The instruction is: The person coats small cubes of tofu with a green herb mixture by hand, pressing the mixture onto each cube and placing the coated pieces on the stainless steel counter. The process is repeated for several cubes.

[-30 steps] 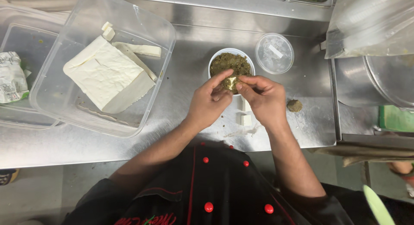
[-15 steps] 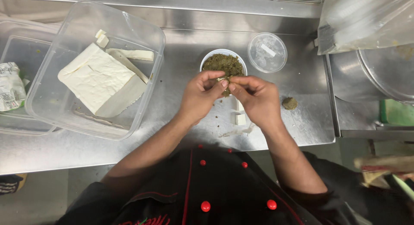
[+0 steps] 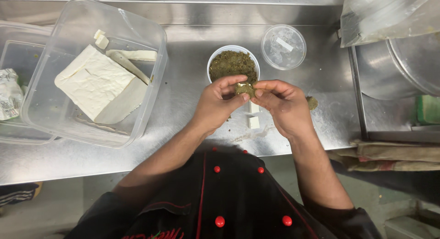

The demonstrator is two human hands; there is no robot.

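My left hand [image 3: 219, 103] and my right hand [image 3: 283, 105] meet above the steel counter, fingertips pinching a small lump of green-brown mixture [image 3: 244, 89] between them. Just beyond the hands stands a round white tub [image 3: 213, 62] filled with the same green-brown mixture. Two small white cubes [image 3: 253, 122] lie on the counter under my hands. A small ball of the mixture [image 3: 312, 103] rests on the counter right of my right hand.
A clear plastic bin [image 3: 151, 83] at the left holds a large white block [image 3: 94, 83] and cut slabs. A clear round lid [image 3: 284, 46] lies right of the tub. A large metal bowl [image 3: 403, 69] and plastic sheet sit at the right; folded cloths [image 3: 394, 156] lie below.
The hands have lifted the lump slightly off the tub's edge and keep pressing it between the fingertips. The view has shifted a little.
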